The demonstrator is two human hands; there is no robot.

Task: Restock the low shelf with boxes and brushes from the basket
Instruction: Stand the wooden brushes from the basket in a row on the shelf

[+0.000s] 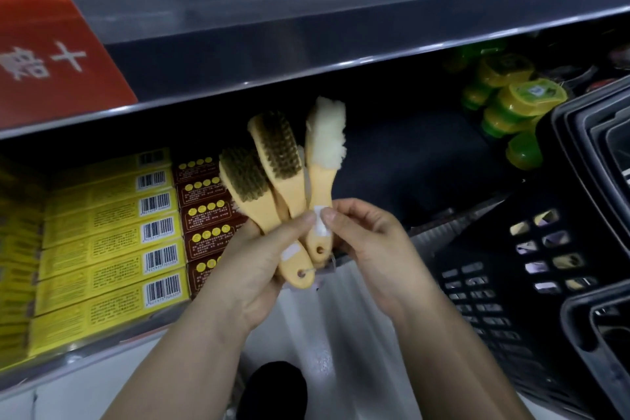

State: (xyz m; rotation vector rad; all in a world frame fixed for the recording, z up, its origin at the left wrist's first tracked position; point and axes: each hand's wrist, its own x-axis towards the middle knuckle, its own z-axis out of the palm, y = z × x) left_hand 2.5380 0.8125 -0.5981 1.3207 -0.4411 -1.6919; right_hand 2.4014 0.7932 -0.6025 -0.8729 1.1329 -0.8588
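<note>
My left hand (259, 262) grips the handles of three wooden brushes fanned upward in front of the low shelf (426, 160). Two bristle brushes (272, 160) have dark bristles; the fluffy brush (325, 133) has a white woolly head. My right hand (364, 235) pinches the fluffy brush's handle at a white label, thumb against my left fingertips. Yellow boxes (109, 239) with barcodes and dark red boxes (208, 211) lie stacked on the shelf's left part. The black basket (531, 269) stands at the right.
Green and yellow jars (511, 102) sit at the shelf's back right. A dark bare stretch of shelf lies behind the brushes. An upper grey shelf (306, 10) overhangs, with a red sign (51, 54) on its left. White floor below.
</note>
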